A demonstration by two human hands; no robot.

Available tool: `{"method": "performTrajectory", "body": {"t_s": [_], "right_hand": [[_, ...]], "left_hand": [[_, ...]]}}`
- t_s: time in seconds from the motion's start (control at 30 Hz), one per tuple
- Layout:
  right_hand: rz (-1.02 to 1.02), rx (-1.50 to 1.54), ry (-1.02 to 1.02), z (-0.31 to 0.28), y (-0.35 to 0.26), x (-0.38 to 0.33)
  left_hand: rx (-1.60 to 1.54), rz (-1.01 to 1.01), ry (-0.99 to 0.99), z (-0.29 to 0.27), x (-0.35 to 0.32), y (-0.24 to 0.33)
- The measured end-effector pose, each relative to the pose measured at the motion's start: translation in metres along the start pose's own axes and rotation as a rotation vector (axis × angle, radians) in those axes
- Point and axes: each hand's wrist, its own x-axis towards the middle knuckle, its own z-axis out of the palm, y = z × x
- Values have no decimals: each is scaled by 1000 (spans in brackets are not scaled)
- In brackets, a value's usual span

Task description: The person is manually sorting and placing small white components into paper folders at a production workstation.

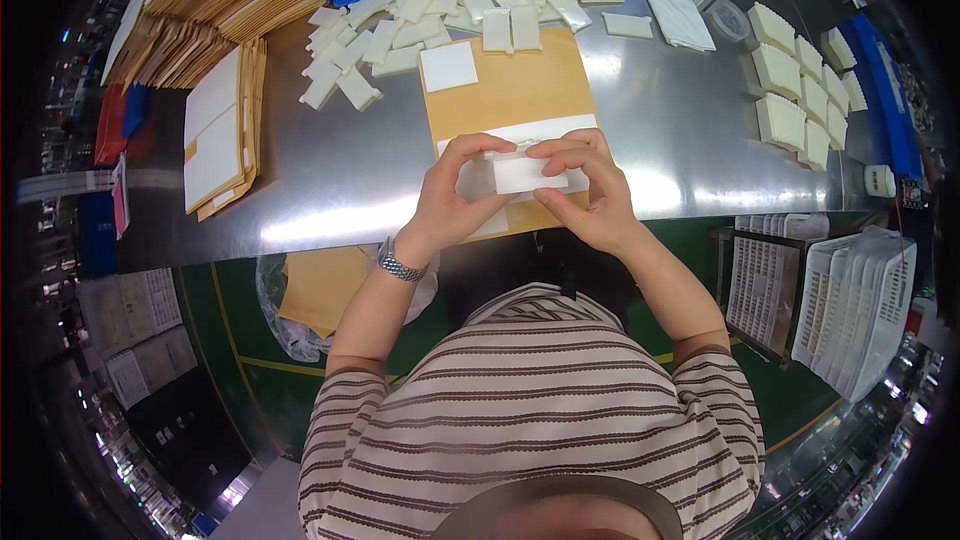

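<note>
Head view: the left hand (452, 198) and the right hand (590, 192) meet over the near edge of the steel table (340, 165); together they pinch a small white packet (528, 175) in a clear wrapper, fingertips closed on its two ends; it sits just above the lower flap of a brown padded envelope (510, 90) lying flat on the table; a white square label (448, 67) rests on the envelope's far corner; loose white packets (400, 25) lie scattered beyond it; stacked envelopes (222, 128) sit to the left.
</note>
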Motion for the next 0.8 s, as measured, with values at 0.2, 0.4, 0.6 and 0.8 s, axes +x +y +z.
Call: {"method": "performTrajectory", "body": {"t_s": [0.2, 0.4, 0.6, 0.8], "right_hand": [[19, 12, -1, 1, -1, 1], [12, -28, -9, 1, -2, 3], [4, -45, 1, 1, 0, 2], [19, -25, 3, 2, 2, 1]], "left_hand": [[-2, -5, 2, 1, 1, 3], [-1, 11, 2, 0, 1, 2], [3, -5, 2, 1, 2, 4], [8, -5, 2, 0, 2, 5]]}}
